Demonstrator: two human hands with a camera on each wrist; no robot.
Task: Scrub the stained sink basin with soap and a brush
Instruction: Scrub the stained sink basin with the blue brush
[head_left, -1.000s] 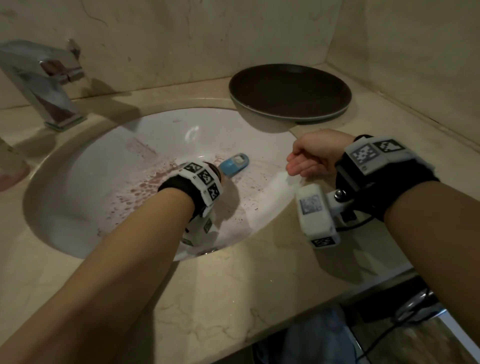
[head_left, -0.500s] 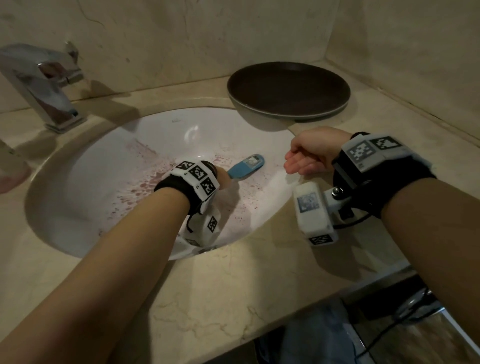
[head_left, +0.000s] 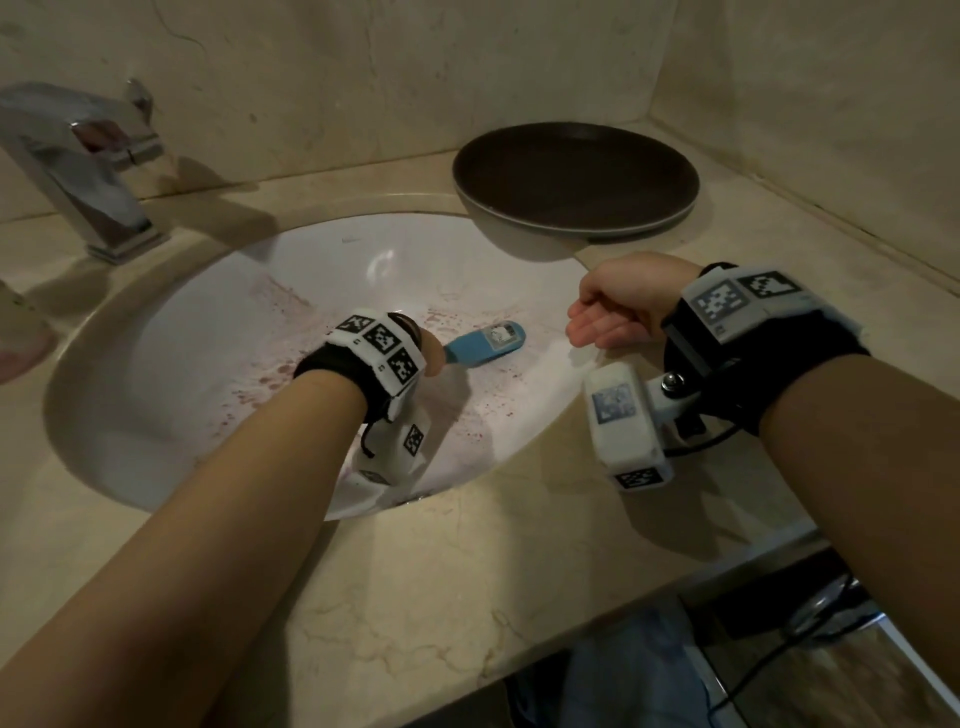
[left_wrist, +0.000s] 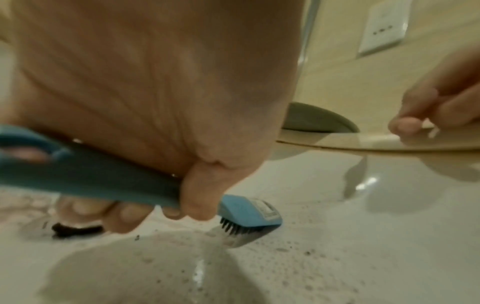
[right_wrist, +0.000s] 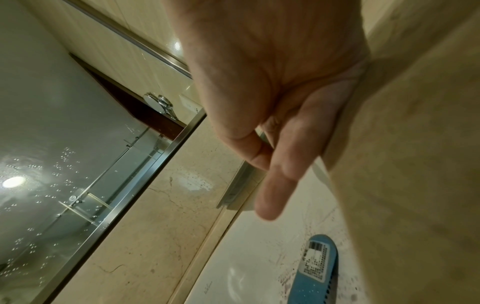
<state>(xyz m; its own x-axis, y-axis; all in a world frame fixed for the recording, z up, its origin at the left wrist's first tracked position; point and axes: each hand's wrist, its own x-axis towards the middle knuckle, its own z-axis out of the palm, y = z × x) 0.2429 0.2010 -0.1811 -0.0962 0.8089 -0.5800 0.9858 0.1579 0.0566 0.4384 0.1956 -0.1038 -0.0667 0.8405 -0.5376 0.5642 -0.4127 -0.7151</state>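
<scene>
The white sink basin (head_left: 208, 332) is speckled with reddish stains around its middle and right slope. A blue brush (head_left: 485, 343) with a label on its back lies bristles-down on the right slope, and its dark bristles touch the porcelain (left_wrist: 233, 227). My left hand (head_left: 426, 348) grips the brush handle (left_wrist: 91, 174), fingers curled round it. My right hand (head_left: 613, 306) rests on the counter at the basin's right rim, fingers loosely curled, holding nothing. In the right wrist view the brush head (right_wrist: 315, 269) lies below the relaxed fingers (right_wrist: 275, 185).
A dark round plate (head_left: 574, 179) sits on the counter behind the basin's right side. A chrome faucet (head_left: 78, 166) stands at the back left. A pink object (head_left: 21, 353) shows at the left edge. Marble walls close the back and right.
The brush head has slid right across the basin, from near the middle toward the right slope, with my left hand following. My right hand has stayed at the rim.
</scene>
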